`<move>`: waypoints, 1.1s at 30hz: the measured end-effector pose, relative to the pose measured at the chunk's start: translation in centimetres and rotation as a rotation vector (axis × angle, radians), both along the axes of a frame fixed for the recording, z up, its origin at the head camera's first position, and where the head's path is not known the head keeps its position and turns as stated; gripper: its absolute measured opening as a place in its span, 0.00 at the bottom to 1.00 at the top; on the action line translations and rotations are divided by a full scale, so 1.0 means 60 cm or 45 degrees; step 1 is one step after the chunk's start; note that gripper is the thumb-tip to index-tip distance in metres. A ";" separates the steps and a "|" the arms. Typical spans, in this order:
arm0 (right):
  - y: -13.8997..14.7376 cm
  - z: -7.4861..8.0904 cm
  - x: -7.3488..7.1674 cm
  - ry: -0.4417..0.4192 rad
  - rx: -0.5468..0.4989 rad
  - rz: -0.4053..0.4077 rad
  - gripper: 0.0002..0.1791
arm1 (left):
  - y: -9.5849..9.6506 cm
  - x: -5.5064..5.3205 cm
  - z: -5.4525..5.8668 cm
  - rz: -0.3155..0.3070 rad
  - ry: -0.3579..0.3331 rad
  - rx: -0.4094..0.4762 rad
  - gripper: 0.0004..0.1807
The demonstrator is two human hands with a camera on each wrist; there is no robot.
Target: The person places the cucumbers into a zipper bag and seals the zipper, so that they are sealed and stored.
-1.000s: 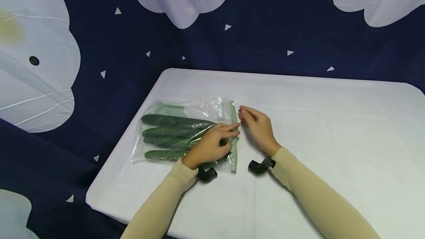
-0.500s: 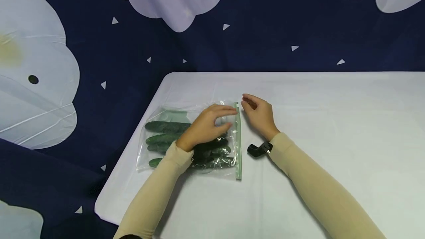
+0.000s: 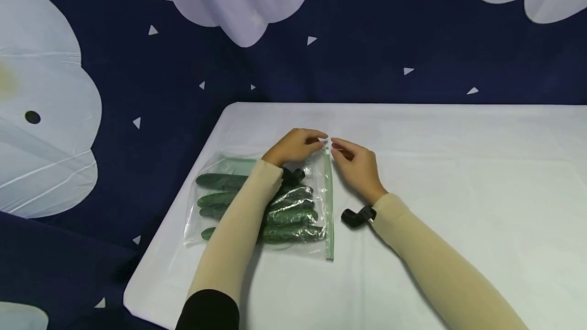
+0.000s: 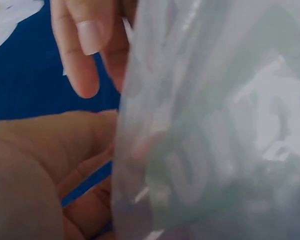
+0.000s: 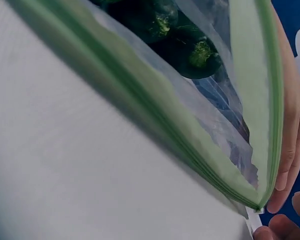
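A clear zip bag point(image 3: 307, 251) lies on the table with several cucumbers point(image 3: 293, 234) inside. Its green zip strip point(image 3: 329, 202) runs down the right side. My left hand point(image 3: 293, 145) is at the strip's far end, fingers reaching to the bag's corner, forearm across the bag. Just right of that corner is my right hand point(image 3: 359, 167), its fingers loosely bent towards the left hand's. In the right wrist view the bag's mouth point(image 5: 200, 170) stands apart, its two green edges meeting at the corner. The left fingers point(image 5: 291, 135) lie behind it. Contact at the corner is unclear.
A white cloth covers the table point(image 3: 440, 167), stretching to the right. Its left edge runs close to the bag. Behind stands a dark blue curtain point(image 3: 357, 65) with white cloud shapes. Black wrist cameras point(image 3: 357, 217) are worn on both wrists.
My left hand has moved from over the cucumbers up to the strip's far end. The right hand stays near the corner with little movement. The head view has shifted slightly.
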State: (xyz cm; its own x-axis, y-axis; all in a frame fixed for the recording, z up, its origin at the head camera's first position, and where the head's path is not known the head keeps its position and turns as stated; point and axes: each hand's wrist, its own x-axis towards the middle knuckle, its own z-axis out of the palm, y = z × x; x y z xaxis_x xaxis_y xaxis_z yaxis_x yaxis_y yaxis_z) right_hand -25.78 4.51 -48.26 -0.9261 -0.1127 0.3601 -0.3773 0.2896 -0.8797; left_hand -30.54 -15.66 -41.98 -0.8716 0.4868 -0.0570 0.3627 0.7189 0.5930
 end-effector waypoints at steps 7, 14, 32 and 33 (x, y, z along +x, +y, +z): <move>0.001 0.007 0.006 0.022 0.016 0.005 0.17 | -0.011 0.006 -0.020 0.030 -0.031 0.386 0.15; 0.020 0.021 0.005 -0.055 -0.096 0.057 0.19 | 0.003 0.010 -0.014 0.064 -0.077 0.622 0.12; 0.031 0.045 0.006 -0.187 -0.389 -0.033 0.18 | 0.048 0.006 0.002 0.010 -0.091 0.766 0.13; 0.031 0.045 0.006 -0.184 -0.401 -0.041 0.18 | 0.050 0.007 0.002 0.016 -0.093 0.771 0.13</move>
State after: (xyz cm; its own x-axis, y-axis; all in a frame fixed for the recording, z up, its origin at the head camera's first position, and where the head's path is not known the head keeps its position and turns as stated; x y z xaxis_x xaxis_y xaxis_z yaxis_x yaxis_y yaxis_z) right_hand -25.42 6.34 -45.57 -0.9713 0.0135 0.2376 -0.2376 0.0050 -0.9714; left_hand -30.13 -12.64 -41.84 -0.8819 0.4411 0.1665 0.2990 0.2501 0.9209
